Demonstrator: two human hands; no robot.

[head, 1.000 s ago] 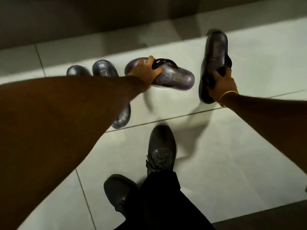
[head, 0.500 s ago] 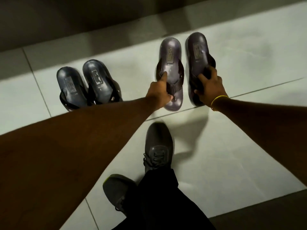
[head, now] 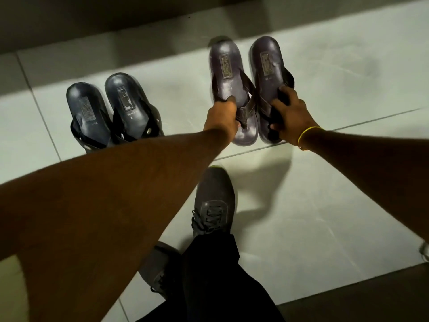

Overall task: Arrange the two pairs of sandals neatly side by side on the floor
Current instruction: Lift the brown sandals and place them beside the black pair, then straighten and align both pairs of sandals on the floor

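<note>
Two pairs of dark sandals lie on the pale tiled floor (head: 325,205), heels pointing away from me. The black pair (head: 109,108) sits together at the left, its toe ends partly hidden by my left forearm. The brownish pair stands at the right, side by side and touching. My left hand (head: 221,118) grips the strap of the left brown sandal (head: 228,73). My right hand (head: 290,115), with a yellow band at the wrist, is closed on the strap of the right brown sandal (head: 267,63).
My own two grey laced shoes (head: 214,203) and a black trouser leg (head: 220,282) fill the lower middle. A dark wall and a raised step (head: 116,26) run along the far edge behind the sandals. Darker flooring (head: 371,305) starts at the bottom right.
The left brown sandal was turned from lying crosswise to pointing the same way as the right one, and both were brought together. The black pair stayed put.
</note>
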